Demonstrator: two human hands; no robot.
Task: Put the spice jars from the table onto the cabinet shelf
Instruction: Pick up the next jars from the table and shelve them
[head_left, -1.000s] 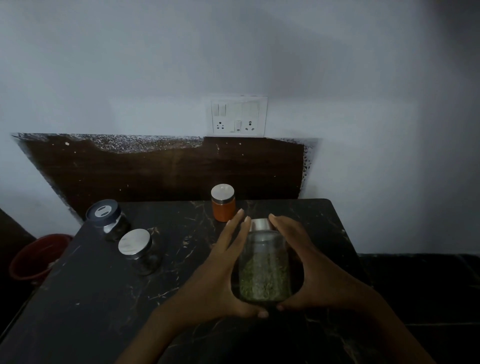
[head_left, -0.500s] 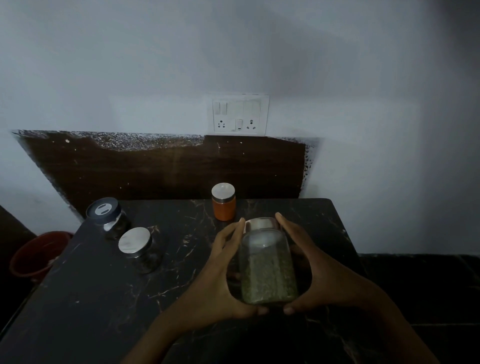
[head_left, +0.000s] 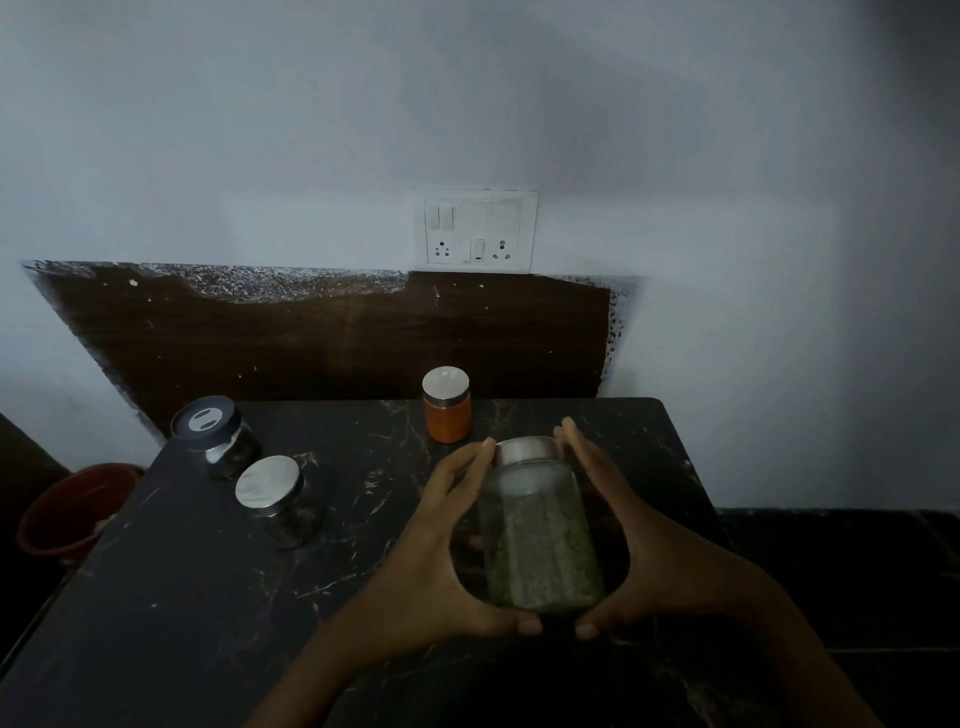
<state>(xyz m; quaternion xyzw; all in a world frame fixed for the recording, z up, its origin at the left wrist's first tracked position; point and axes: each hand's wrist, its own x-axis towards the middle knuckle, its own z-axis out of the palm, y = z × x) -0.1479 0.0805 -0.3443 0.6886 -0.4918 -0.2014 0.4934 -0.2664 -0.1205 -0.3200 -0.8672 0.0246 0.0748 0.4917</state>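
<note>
Pale wall (head_left: 727, 156), dim light. White switch plate (head_left: 479, 231) mounted mid-wall, its lower edge meeting the top of a dark brown panel (head_left: 337, 343). The panel's top edge is flecked white at left. Red bucket (head_left: 67, 509) low at far left, partly hidden. Dark tiled floor (head_left: 857, 571) at right.

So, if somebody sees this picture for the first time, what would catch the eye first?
First, the glass jar of green spice, gripped between the left hand and the right hand at the near middle of the dark marble table. Next, the orange jar by the table's back edge, with a dark-lidded jar and a steel-lidded jar at the far left. The white switchboard stands out on the wall above.
</note>
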